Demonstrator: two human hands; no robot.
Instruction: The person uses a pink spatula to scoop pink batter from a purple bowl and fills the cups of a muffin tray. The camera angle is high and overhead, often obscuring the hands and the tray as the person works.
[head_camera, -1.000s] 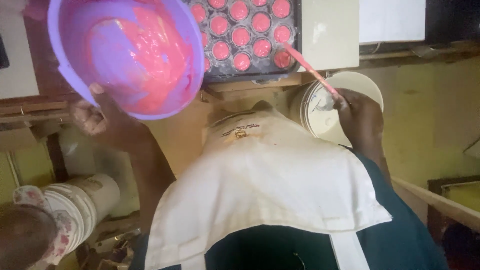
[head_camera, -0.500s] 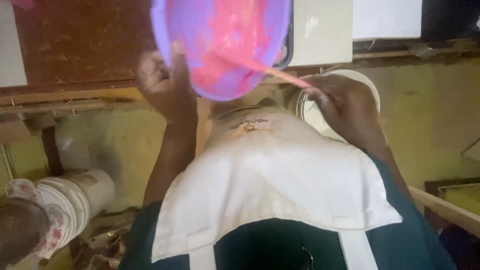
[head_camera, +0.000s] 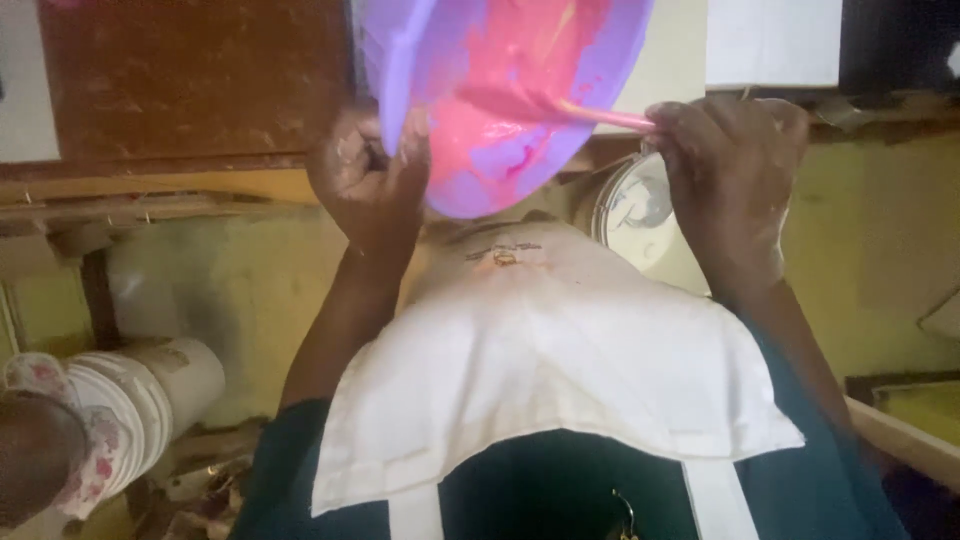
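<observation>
Where walls yellow — brown worktop (head_camera: 190, 80).

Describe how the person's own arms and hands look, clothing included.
Both forearms are bare, with no gloves, watch or rings visible. The left hand and right hand are dusted with pale, floury smears on the fingers and knuckles. Dark teal short sleeves show near the upper arms, under a white apron with white straps.
</observation>
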